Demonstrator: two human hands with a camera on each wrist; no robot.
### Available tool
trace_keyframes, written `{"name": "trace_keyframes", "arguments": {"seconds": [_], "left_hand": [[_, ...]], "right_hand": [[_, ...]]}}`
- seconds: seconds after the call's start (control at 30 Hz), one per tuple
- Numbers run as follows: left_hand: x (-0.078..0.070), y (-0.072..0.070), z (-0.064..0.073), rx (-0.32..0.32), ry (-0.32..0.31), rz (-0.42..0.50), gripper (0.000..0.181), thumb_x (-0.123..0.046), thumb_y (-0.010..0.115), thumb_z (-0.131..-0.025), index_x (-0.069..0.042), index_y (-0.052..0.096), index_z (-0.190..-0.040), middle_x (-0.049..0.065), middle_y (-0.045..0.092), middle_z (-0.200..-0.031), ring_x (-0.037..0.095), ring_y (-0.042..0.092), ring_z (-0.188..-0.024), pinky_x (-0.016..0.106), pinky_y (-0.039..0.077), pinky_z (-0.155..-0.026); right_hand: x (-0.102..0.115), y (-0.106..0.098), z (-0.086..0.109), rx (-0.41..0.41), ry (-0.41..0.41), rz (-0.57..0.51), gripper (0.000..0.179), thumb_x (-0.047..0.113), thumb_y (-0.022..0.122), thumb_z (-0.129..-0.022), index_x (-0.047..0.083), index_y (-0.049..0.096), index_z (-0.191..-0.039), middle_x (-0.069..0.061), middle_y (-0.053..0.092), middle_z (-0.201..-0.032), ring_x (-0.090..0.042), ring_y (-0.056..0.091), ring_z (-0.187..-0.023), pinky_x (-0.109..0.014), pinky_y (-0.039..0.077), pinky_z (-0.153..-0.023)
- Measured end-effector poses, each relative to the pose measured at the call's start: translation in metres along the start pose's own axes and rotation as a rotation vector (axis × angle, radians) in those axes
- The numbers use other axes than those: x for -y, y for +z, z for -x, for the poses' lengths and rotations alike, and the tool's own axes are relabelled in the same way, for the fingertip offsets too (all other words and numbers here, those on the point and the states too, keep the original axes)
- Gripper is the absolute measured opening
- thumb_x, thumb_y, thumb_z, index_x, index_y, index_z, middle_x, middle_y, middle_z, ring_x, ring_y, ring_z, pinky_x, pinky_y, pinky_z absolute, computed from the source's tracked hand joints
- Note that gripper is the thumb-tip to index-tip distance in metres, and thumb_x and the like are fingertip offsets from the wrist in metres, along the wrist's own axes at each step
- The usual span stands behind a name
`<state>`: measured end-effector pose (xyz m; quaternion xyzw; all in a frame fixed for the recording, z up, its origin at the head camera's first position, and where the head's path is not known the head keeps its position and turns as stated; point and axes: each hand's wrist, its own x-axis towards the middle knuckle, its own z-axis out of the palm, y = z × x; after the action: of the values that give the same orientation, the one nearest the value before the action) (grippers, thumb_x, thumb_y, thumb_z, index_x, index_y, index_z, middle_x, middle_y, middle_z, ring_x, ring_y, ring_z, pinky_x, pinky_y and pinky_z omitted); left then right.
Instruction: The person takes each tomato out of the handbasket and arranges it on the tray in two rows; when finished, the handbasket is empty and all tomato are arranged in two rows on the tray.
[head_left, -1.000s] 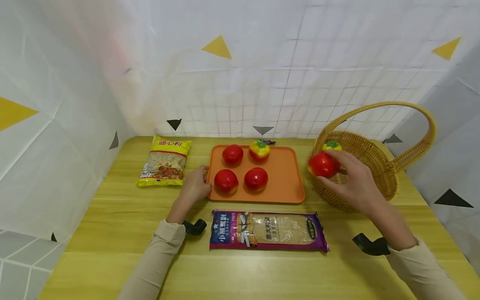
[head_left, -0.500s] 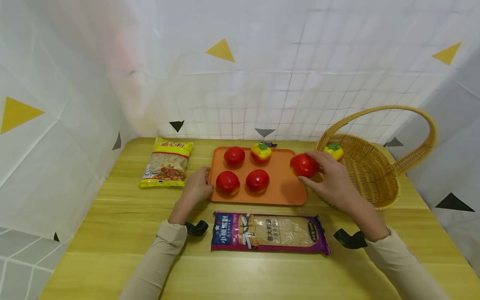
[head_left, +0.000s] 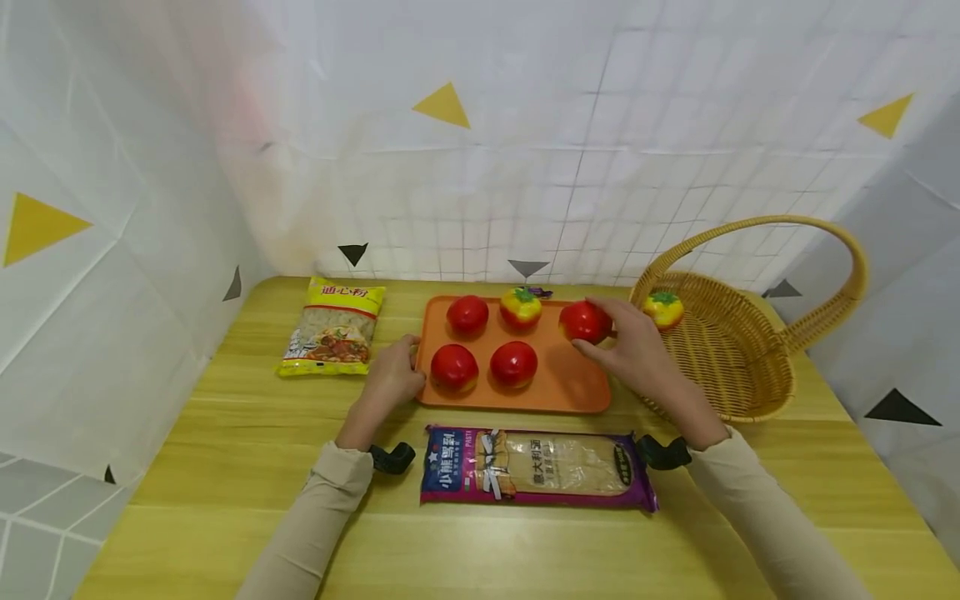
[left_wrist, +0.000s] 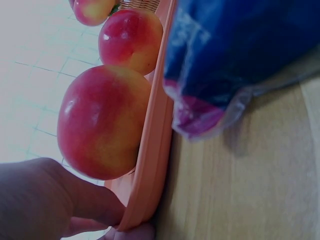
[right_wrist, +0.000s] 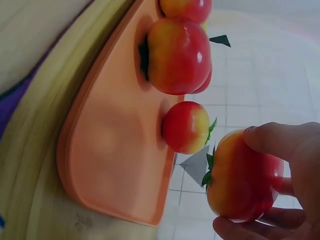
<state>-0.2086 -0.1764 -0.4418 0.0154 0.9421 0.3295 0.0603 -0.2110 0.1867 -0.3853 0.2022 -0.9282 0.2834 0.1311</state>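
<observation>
My left hand (head_left: pixel 393 372) pinches the left rim of an orange tray (head_left: pixel 555 396); in the left wrist view its thumb lies inside the rim and a fingertip outside. My right hand (head_left: pixel 637 346) grips a red-and-yellow persimmon (head_left: pixel 585 322) above the tray's right part, and its green leafy top (right_wrist: pixel 208 170) points toward the tray in the right wrist view. On the tray are several more persimmons: a front left one (head_left: pixel 454 367), a front middle one (head_left: pixel 513 364), a back left one (head_left: pixel 467 316), and one with its leaves up (head_left: pixel 521 308).
A wicker basket (head_left: pixel 750 400) with a tall handle stands at the right, with one persimmon (head_left: pixel 663 310) inside its left side. A yellow bag of pasta (head_left: pixel 335 327) lies left of the tray. A long purple pasta packet (head_left: pixel 540 467) lies in front of it.
My right hand has carried its persimmon leftward from the basket to over the tray's right part. My left hand has stayed at the tray's left rim.
</observation>
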Motion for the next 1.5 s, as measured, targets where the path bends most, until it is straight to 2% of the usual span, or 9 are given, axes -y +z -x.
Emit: {"name": "trace_keyframes", "arguments": {"seconds": [0.2,0.33,0.43,0.67,1.0,1.2,1.5], "left_hand": [[-0.001,-0.001,0.0,-0.005,0.007,0.0,0.061,-0.007,0.066,-0.085,-0.002,0.049,-0.143,0.012,0.06,-0.098,0.027,0.053,-0.081,0.034,0.043,-0.065],[-0.001,-0.001,0.001,-0.006,0.006,-0.002,0.061,-0.006,0.065,-0.085,-0.002,0.049,-0.143,0.012,0.06,-0.098,0.027,0.053,-0.081,0.034,0.043,-0.064],[-0.001,0.0,0.001,-0.006,0.004,0.0,0.061,-0.006,0.065,-0.085,-0.002,0.048,-0.143,0.012,0.06,-0.098,0.027,0.053,-0.081,0.034,0.044,-0.064],[0.0,0.0,-0.001,-0.01,0.014,-0.014,0.061,-0.006,0.065,-0.085,-0.001,0.048,-0.143,0.012,0.061,-0.098,0.027,0.053,-0.083,0.035,0.043,-0.066],[0.001,0.001,-0.001,-0.016,0.014,-0.016,0.061,-0.006,0.066,-0.084,-0.002,0.049,-0.143,0.012,0.062,-0.099,0.027,0.054,-0.083,0.037,0.045,-0.068],[0.001,0.003,-0.001,-0.013,0.013,-0.01,0.061,-0.007,0.066,-0.085,-0.003,0.05,-0.143,0.012,0.062,-0.1,0.027,0.054,-0.084,0.036,0.045,-0.068],[0.001,0.001,0.0,-0.018,0.009,-0.005,0.061,-0.006,0.066,-0.084,-0.003,0.049,-0.143,0.012,0.062,-0.1,0.027,0.053,-0.083,0.036,0.044,-0.068]], "right_hand": [[-0.003,0.007,-0.009,0.025,0.031,0.042,0.066,0.023,0.081,-0.084,-0.001,0.053,-0.138,-0.023,0.058,-0.129,-0.038,0.059,-0.108,-0.052,0.053,-0.083],[-0.006,0.012,-0.015,0.049,0.051,0.059,0.067,0.025,0.08,-0.085,-0.002,0.051,-0.14,-0.025,0.055,-0.133,-0.042,0.056,-0.113,-0.055,0.051,-0.087],[-0.008,0.015,-0.02,0.064,0.065,0.061,0.068,0.026,0.079,-0.086,-0.003,0.05,-0.14,-0.025,0.054,-0.135,-0.044,0.053,-0.118,-0.058,0.048,-0.091],[-0.015,0.024,-0.03,0.092,0.096,0.062,0.068,0.025,0.078,-0.086,-0.005,0.049,-0.14,-0.027,0.054,-0.134,-0.047,0.053,-0.117,-0.06,0.047,-0.092],[-0.021,0.038,-0.044,0.174,0.151,0.07,0.067,0.024,0.074,-0.09,-0.005,0.044,-0.142,-0.029,0.05,-0.136,-0.046,0.049,-0.12,-0.06,0.041,-0.099],[-0.031,0.049,-0.046,0.221,0.181,0.097,0.066,0.024,0.072,-0.091,-0.005,0.043,-0.142,-0.029,0.049,-0.133,-0.045,0.052,-0.116,-0.059,0.042,-0.099],[-0.034,0.053,-0.048,0.234,0.2,0.091,0.068,0.025,0.072,-0.092,-0.004,0.041,-0.145,-0.029,0.046,-0.136,-0.045,0.051,-0.118,-0.059,0.043,-0.099]]}}
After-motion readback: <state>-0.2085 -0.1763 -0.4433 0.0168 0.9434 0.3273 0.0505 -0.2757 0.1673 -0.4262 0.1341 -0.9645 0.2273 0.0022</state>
